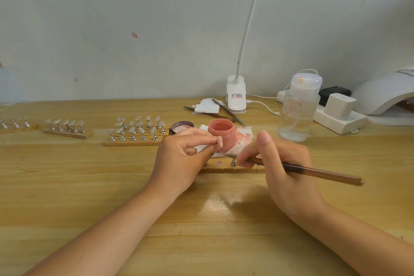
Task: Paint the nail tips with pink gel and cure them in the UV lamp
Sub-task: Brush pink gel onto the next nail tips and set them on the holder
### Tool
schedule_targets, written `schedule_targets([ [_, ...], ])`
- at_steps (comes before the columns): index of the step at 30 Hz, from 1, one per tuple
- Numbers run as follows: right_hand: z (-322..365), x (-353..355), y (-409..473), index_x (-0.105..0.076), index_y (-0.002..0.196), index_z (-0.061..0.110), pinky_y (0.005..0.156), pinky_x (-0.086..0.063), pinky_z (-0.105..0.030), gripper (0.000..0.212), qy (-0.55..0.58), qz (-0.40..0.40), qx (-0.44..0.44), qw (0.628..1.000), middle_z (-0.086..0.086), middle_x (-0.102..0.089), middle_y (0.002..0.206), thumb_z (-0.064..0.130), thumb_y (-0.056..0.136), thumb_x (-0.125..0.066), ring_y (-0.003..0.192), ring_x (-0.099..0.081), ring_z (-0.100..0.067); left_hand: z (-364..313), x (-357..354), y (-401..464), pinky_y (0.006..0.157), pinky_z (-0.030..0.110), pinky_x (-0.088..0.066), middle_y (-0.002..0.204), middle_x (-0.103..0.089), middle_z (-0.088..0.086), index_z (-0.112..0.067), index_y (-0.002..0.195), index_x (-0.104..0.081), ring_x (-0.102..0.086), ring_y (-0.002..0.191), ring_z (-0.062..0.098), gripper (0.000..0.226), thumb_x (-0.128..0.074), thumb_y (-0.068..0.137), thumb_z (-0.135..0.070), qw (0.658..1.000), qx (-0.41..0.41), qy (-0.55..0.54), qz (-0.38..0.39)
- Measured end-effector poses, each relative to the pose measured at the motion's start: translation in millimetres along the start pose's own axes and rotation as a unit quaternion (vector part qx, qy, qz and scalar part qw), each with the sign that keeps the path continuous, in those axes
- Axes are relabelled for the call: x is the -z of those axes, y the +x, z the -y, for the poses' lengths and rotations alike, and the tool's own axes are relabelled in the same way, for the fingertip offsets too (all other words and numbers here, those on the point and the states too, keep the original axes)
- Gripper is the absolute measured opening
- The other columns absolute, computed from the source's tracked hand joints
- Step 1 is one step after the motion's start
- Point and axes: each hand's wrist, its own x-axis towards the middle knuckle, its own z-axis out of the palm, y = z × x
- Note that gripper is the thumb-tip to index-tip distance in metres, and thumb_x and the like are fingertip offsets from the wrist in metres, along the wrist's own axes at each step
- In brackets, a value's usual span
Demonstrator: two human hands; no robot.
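Note:
My left hand (182,154) pinches a small nail tip (220,142) on its stand, holding it up just in front of the open jar of pink gel (221,134). My right hand (282,163) grips a brown brush (313,172), its handle pointing right and its bristle end hidden behind my fingers. Below both hands lies a wooden holder strip (226,167) with metal stands. The white UV lamp (385,94) sits at the far right edge.
Wooden strips with clear nail tips (134,131) line the table to the left. The jar's lid (182,126) and a pink-stained tissue (243,133) flank the jar. A clear pump bottle (298,110), a clip lamp (236,94), a power strip (336,116) and spare tools (221,112) stand behind.

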Motion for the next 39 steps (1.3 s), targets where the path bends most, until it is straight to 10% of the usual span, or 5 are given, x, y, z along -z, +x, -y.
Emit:
schedule_targets([
  [6,-0.1,-1.6,3.3,-0.069,0.069,0.01,0.063,-0.044,-0.014,0.045,-0.036,-0.004,0.021,0.999,0.019,-0.063,0.07,0.029,0.092,-0.036,0.068,-0.061,0.001,1.7,-1.2,0.1,0.044,0.006,-0.029,0.074,-0.064,-0.022,-0.03,0.074,-0.069,-0.042,0.039,-0.004,0.024,-0.069,0.074,-0.006,1.0,-0.011,-0.002,0.005],
  [21,0.8,-1.1,4.5,-0.068,0.07,0.014,0.065,-0.041,-0.007,0.04,-0.045,-0.008,0.035,0.998,0.02,-0.062,0.072,0.026,0.093,-0.037,0.07,-0.061,0.005,-0.3,-1.5,0.3,0.045,0.005,-0.031,0.077,-0.064,-0.014,-0.025,0.084,-0.07,-0.045,0.042,-0.007,0.026,-0.069,0.074,-0.001,1.0,-0.021,0.02,0.003],
  [27,1.8,-0.8,2.9,-0.066,0.066,0.018,0.061,-0.046,-0.016,0.043,0.007,-0.025,0.013,1.0,0.014,-0.063,0.063,0.028,0.093,-0.034,0.063,-0.061,-0.003,0.9,-0.2,0.4,0.055,0.014,-0.043,0.079,-0.068,-0.022,-0.04,0.068,-0.072,-0.059,0.075,-0.004,0.015,-0.069,0.069,-0.025,1.0,-0.006,0.017,-0.004],
  [39,3.9,-4.4,3.7,-0.067,0.067,0.014,0.061,-0.045,-0.013,0.041,0.055,-0.022,-0.043,0.997,0.007,-0.066,0.064,0.031,0.094,-0.042,0.059,-0.06,-0.005,-3.2,1.4,-0.4,0.041,0.014,-0.026,0.052,-0.063,-0.018,-0.042,0.064,-0.071,-0.027,0.041,0.01,0.008,-0.069,0.063,-0.034,0.999,0.031,-0.007,-0.006],
])
